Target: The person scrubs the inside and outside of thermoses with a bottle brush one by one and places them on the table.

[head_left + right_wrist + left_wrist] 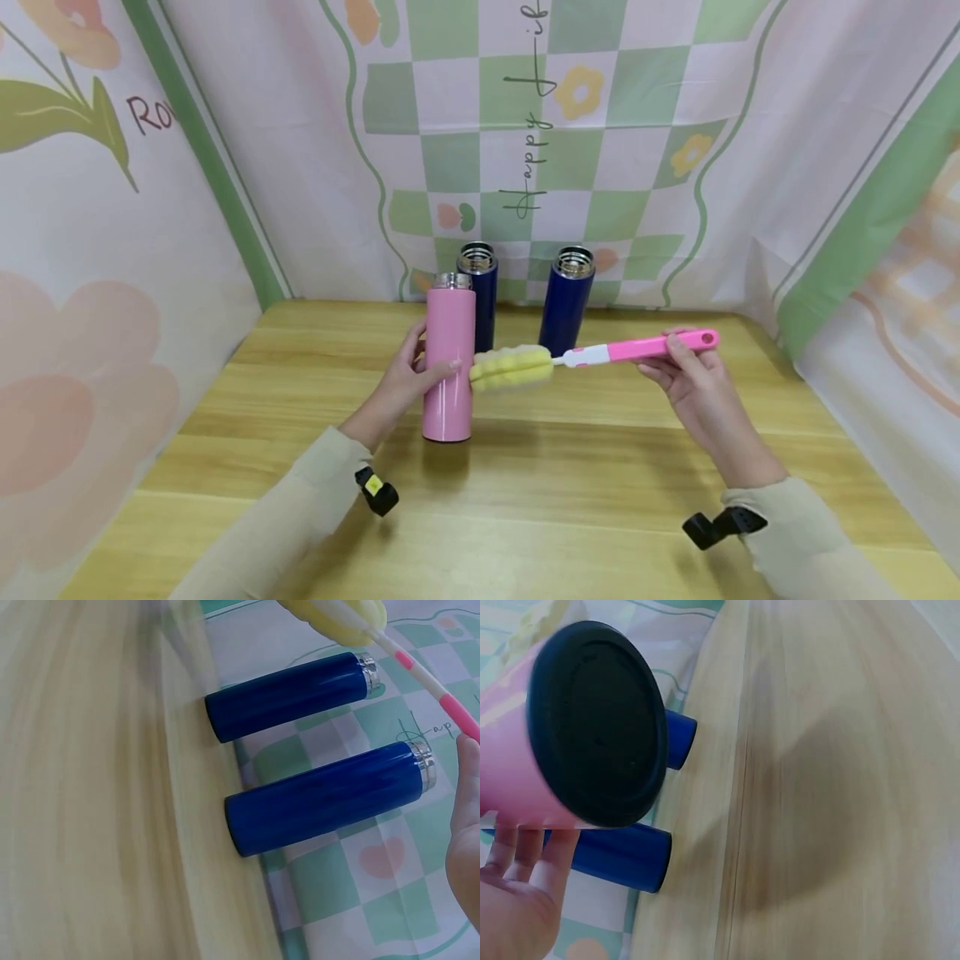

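My left hand (408, 379) grips a pink vacuum flask (448, 367) around its middle, holding it upright with its steel mouth uncovered. The left wrist view shows the flask's black base (598, 724) raised off the table. In my right hand (693, 387) is a bottle brush (652, 345), pinched near the end of its pink handle. Its yellow sponge head (513, 368) points left, beside the flask's outer wall; whether the two touch I cannot tell. The right wrist view shows the white and pink brush handle (424, 677) and part of the right hand (466, 840).
Two dark blue flasks stand uncapped at the back of the wooden table (570, 517): one blue flask (566, 304) right of centre, another blue flask (485, 308) partly behind the pink one. A patterned curtain (450, 158) hangs behind and along both sides.
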Motion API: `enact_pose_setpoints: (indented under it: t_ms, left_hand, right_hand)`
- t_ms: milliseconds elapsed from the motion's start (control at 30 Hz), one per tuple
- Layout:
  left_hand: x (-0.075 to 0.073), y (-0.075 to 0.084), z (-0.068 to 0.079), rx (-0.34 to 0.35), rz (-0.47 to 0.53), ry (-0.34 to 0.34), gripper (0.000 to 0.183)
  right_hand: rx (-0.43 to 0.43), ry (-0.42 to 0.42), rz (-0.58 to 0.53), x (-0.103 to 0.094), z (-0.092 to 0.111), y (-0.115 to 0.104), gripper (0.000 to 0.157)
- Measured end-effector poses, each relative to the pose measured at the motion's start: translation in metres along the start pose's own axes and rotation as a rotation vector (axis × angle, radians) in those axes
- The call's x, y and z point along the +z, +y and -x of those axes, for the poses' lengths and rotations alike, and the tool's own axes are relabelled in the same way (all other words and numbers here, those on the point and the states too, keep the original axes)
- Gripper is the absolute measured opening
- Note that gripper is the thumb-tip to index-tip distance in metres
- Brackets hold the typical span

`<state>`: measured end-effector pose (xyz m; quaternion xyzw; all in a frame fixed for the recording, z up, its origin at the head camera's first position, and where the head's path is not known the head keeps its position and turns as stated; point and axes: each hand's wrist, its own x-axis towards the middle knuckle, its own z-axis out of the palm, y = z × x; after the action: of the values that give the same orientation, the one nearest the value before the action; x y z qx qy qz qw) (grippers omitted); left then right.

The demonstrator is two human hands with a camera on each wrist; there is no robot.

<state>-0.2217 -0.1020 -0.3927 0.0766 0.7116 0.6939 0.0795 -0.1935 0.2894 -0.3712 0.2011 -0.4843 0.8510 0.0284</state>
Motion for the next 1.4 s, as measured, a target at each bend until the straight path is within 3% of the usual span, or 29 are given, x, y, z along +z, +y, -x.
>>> enact_pose_setpoints:
  t_ms: [200,600,800,1200,1400]
  left_hand:
    - [0.001,0.002,0.001,-0.026,-0.043,0.0,0.087]
    - [0.002,0.002,0.002,-0.018,-0.003,-0.014,0.084]
    - [0.003,0.002,0.004,-0.016,-0.035,0.002,0.078]
    - [0.003,0.002,0.007,0.067,-0.02,-0.04,0.072]
    - [0.003,0.001,0.005,0.069,-0.001,-0.049,0.066]
  right_hand:
    - [-0.037,0.044,-0.083,0.002,-0.006,-0.007,0.011]
    - [-0.074,0.073,-0.132,0.003,-0.013,-0.011,0.011]
    - [-0.097,0.091,-0.141,0.005,-0.015,-0.012,0.013]
    - [-0.086,0.128,-0.223,0.007,-0.016,-0.009,0.012]
    - [-0.065,0.119,-0.226,0.009,-0.016,-0.007,0.012]
